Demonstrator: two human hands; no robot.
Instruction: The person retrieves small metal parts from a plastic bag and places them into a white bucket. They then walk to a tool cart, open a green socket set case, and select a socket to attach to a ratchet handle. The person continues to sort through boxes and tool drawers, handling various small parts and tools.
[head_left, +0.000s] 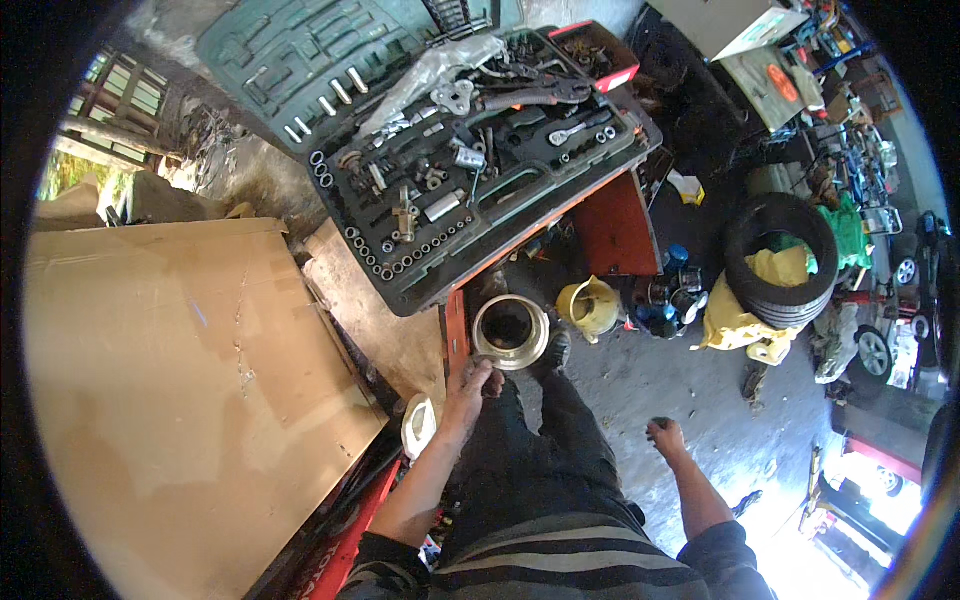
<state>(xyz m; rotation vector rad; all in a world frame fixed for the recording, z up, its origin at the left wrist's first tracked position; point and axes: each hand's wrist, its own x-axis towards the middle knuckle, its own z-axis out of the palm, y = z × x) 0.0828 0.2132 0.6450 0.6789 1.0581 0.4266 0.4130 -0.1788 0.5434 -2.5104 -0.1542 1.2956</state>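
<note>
My left hand (481,381) is closed at the near rim of a round metal bowl (541,338), with its fingers curled against the edge. The bowl has a wide pale rim and a dark inside; whatever lies in it is too dark to make out. It covers part of my left leg and foot. Out to the right, above the grey floor, hangs my right hand (668,437). Its fingers are loosely curled in, and nothing shows in them. Beyond the bowl lies an open dark green socket set case (500,215) with sockets, a ratchet (567,133), pliers and loose metal parts.
The case rests on a red tool cart (615,230). A large cardboard sheet (190,390) fills the left side. On the floor stand a yellow bucket (590,308) and stacked tyres (780,250) with yellow cloth. A white container (418,427) sits by my left forearm.
</note>
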